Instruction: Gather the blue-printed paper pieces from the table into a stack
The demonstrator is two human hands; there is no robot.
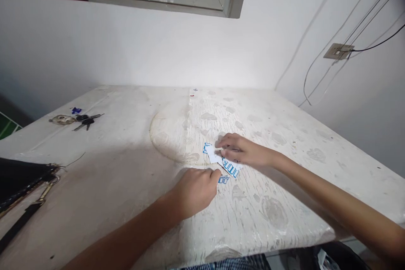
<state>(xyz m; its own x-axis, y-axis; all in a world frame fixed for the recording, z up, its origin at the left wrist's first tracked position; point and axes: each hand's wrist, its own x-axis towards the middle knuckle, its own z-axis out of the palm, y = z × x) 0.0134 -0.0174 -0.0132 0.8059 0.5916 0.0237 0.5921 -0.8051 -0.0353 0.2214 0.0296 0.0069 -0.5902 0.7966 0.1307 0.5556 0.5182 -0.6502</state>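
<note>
A: From the head view, where are the paper pieces?
B: On the counter (120, 190), right of its middle, between the hands. A white paper piece (214, 155) overlaps a blue-printed paper piece (230, 168), and a small blue-printed piece (223, 179) is just beside them, nearer the person.
A: And the left hand (198, 192)?
B: Curled in, thumb against the forefinger, pinching the edge of that small piece.
A: The right hand (236, 148)?
B: It's over the two overlapping pieces, fingers bent and slightly parted. I can't tell whether it grips them or only touches.
A: Anything else on the counter?
B: Well apart, on the left: a bunch of keys (86, 120) with an oval fob (62, 120), and a small blue object (76, 110) just beyond them. Nearer, at the left edge, there's a black pouch (22, 181) with a metal clasp (47, 192).
A: Behind?
B: A white wall (158, 50), with an outlet (339, 51) and cables at right.
</note>
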